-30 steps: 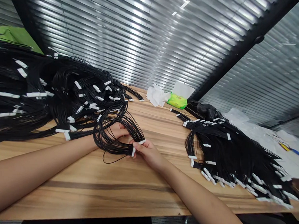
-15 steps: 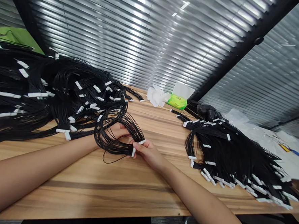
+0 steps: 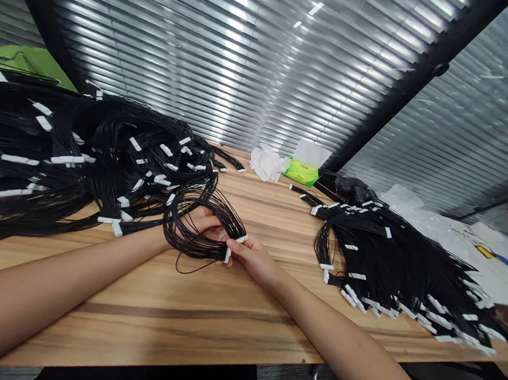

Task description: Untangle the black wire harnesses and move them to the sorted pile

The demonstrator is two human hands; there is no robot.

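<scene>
A looped wire harness (image 3: 177, 240) of many thin black wires hangs above the wooden table, its two white connectors (image 3: 227, 254) brought close together. My right hand (image 3: 252, 257) is closed on the connector ends, the thumb pressed on top. My left hand (image 3: 201, 222) sits inside the loop with its fingers curled about the wires; strands hide part of them. One loose wire (image 3: 195, 272) droops below the loop.
A big heap of black wire harnesses (image 3: 111, 129) covers the left of the table (image 3: 163, 328). Another pile of harnesses (image 3: 404, 262) lies at right. Crumpled tissue (image 3: 268, 162) and a green tissue pack (image 3: 301, 171) stand at the back, before metallic blinds (image 3: 227, 62).
Very little differs. The view has shifted slightly, and both hands keep the looped harness in nearly the same place.
</scene>
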